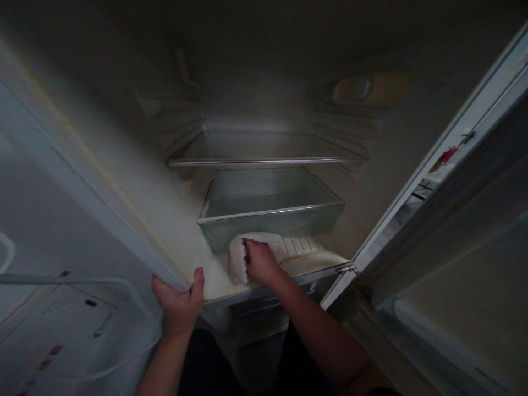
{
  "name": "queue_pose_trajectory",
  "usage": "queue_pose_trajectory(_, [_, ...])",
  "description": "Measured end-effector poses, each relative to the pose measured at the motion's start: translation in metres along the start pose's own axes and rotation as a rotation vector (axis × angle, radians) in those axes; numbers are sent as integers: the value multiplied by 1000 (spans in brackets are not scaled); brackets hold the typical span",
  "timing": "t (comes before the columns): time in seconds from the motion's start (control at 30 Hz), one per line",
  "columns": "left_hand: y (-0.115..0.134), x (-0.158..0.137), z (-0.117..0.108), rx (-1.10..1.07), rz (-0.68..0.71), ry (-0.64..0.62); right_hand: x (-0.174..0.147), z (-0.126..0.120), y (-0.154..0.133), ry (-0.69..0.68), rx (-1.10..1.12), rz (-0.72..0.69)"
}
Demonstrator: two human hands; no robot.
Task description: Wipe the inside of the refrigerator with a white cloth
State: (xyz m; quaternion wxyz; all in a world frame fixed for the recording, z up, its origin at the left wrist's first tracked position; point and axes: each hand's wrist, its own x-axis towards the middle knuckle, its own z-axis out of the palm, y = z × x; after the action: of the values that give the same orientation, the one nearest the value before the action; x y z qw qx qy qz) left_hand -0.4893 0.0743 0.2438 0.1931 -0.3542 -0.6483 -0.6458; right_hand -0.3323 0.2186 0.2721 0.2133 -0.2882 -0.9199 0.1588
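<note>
My right hand (262, 263) is closed on a white cloth (238, 256) and presses it on the ridged floor of an open refrigerator, near its front edge. Part of the cloth lies bunched behind my fingers. My left hand (179, 297) grips the left front edge (165, 258) of the refrigerator, thumb inside and fingers round the outer side. Just behind the cloth sits a clear drawer (270, 217) with a pale rim; nothing shows inside it. The refrigerator floor (307, 264) has brownish stains along its front.
A glass shelf (268, 160) spans the compartment above the drawer. On the upper right wall is a yellowish lamp cover (371, 89). The open door (462, 275) stands at the right, its hinge (345, 269) by the floor's corner. A white appliance with a cord (82, 279) is at the left.
</note>
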Motion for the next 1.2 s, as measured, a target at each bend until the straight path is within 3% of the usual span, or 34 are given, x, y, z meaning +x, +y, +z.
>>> queue_pose_trajectory(0.13, [5, 3, 2, -24, -2, -12, -16, 20, -36, -97, -104, -254])
queue_pose_trajectory(0.23, [8, 4, 1, -27, -28, -25, -33, 21, -41, -111, -84, -302])
queue_pose_trajectory(0.37, [10, 4, -1, -24, -8, -45, -62, 2, -6, -2, -163, -35])
queue_pose_trajectory(0.57, [9, 4, -3, 22, 48, -33, -121, -57, 102, 142, -416, 446])
queue_pose_trajectory(0.67, [6, 3, -1, 49, 37, -3, -138, -72, 127, 175, -474, 541])
queue_pose_trajectory(0.83, [3, 4, 3, 21, 44, 30, -139, -50, 109, 231, -530, 584])
queue_pose_trajectory(0.97, [14, 6, 3, -9, 33, 25, -134, -29, 87, 260, -534, 526])
queue_pose_trajectory(1.07, [19, 6, 2, -30, 24, 9, -125, -28, 80, 241, -528, 506])
queue_pose_trajectory(1.2, [6, 2, 1, -33, 38, 25, -109, -38, 83, 158, -528, 435])
